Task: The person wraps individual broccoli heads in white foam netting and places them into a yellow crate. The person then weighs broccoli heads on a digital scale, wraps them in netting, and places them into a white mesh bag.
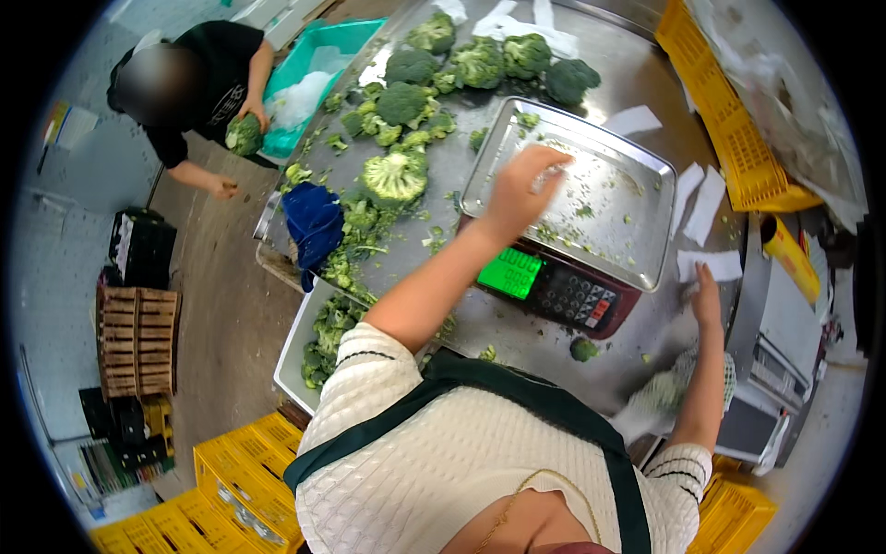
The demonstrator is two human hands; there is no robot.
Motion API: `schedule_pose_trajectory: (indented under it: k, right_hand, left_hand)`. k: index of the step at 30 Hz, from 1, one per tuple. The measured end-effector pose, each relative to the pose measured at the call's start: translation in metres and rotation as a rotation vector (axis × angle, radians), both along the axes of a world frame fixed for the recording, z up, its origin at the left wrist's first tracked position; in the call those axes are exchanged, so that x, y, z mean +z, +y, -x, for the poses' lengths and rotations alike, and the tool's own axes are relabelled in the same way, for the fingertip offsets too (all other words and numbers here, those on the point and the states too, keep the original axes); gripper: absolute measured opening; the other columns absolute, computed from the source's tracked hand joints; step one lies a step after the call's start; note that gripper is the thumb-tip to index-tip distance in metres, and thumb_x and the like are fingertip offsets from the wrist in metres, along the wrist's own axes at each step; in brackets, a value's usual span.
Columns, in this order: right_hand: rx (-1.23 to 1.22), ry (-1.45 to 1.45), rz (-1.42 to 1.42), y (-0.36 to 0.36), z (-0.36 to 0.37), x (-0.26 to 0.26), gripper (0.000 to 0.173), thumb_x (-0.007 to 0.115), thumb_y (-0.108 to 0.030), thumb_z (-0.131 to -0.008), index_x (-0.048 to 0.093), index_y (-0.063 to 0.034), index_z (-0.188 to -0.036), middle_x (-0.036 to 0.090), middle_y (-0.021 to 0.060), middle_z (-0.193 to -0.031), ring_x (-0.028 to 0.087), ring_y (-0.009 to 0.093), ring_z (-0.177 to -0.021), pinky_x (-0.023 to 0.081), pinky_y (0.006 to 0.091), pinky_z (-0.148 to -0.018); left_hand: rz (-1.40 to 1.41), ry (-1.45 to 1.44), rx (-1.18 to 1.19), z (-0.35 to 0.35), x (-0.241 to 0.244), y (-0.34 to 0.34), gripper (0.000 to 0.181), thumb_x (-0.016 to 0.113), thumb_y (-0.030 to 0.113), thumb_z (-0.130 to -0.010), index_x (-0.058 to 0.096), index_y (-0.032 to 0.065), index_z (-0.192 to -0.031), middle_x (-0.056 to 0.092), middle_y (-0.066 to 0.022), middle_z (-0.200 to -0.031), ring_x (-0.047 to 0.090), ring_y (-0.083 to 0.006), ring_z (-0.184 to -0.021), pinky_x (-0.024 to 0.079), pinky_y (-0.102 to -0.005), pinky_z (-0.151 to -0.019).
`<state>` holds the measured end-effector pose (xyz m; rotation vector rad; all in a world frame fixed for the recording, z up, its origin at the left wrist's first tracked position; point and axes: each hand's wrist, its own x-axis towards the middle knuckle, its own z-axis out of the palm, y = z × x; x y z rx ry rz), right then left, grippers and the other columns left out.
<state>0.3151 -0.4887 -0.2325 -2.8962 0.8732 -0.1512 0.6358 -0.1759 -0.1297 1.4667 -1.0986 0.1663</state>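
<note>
My left hand (527,185) is over the steel tray (602,181) of a digital scale, blurred, with its fingers curved and a gap between them and the thumb. Nothing shows in it. Small broccoli crumbs are scattered on the tray. Below it, the scale's body (567,291) has a lit green display (511,272) and a keypad. To the right, a finger of my right hand (706,301) lies over a white paper strip (720,266); whether it pinches the strip is unclear. Two more white strips (704,206) lie just beyond.
Broccoli heads (477,62) and trimmings cover the table's left and far parts. A blue cloth (311,225) hangs at the left edge, near a white bin (294,370) of broccoli. Another person holds a broccoli head (243,135) beside a green tub (287,86). Yellow crates (727,118) stand right.
</note>
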Motion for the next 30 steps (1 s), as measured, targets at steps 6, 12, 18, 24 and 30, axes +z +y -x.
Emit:
schedule_pose_trajectory:
  k: [6,12,18,24,30]
  right_hand:
    - [-0.229,0.207,0.210,0.000,-0.031,-0.010,0.024,0.049,-0.007,-0.075,0.052,-0.0107,-0.098,0.056,0.0125,-0.099,0.052,0.032,-0.090,0.043,0.0404,-0.076]
    - [-0.463,-0.875,-0.129,-0.008,-0.028,0.057,0.032,0.051,-0.012,-0.081,0.047,-0.0032,-0.112,0.056,0.0091,-0.099,0.053,0.021,-0.086,0.041,0.0302,-0.076]
    - [-0.257,-1.150,-0.780,0.096,-0.073,0.154,0.036,0.052,-0.008,-0.084,0.043,-0.0057,-0.118,0.053,0.0058,-0.106,0.052,0.009,-0.089,0.044,0.0214,-0.074]
    - [-0.190,-1.327,-1.593,0.173,-0.082,0.164,0.033,0.053,-0.013,-0.083,0.045,-0.0088,-0.115,0.056,0.0044,-0.085,0.056,0.004,-0.057,0.045,0.0135,-0.038]
    - [-0.112,-1.047,-1.387,0.298,-0.121,0.116,0.006,0.054,-0.011,-0.084,0.050,-0.0059,-0.083,0.054,0.0007,-0.078,0.053,0.010,-0.070,0.042,0.0184,-0.063]
  left_hand:
    - [-1.118,-0.108,0.942,-0.106,-0.061,0.146,0.068,0.069,0.042,-0.062,0.048,0.0079,-0.118,0.038,-0.0156,-0.126,0.035,-0.0376,-0.115,0.034,-0.0451,-0.092]
    - [-0.397,0.454,0.587,-0.160,-0.086,0.201,0.048,0.072,0.023,-0.060,0.057,0.0004,-0.101,0.057,-0.0093,-0.095,0.055,-0.0213,-0.088,0.043,-0.0312,-0.076]
    - [-0.271,0.203,-0.043,-0.091,0.011,0.087,0.038,0.067,0.017,-0.062,0.058,0.0050,-0.096,0.054,-0.0075,-0.103,0.052,-0.0194,-0.096,0.041,-0.0316,-0.082]
    - [-0.360,-0.385,0.032,-0.030,0.025,0.032,0.043,0.065,0.020,-0.069,0.056,0.0083,-0.110,0.045,-0.0135,-0.121,0.034,-0.0345,-0.115,0.025,-0.0420,-0.098]
    - [-0.237,0.115,-0.491,0.073,0.010,0.066,0.044,0.067,0.020,-0.070,0.055,0.0036,-0.110,0.048,-0.0121,-0.117,0.041,-0.0275,-0.112,0.031,-0.0349,-0.095]
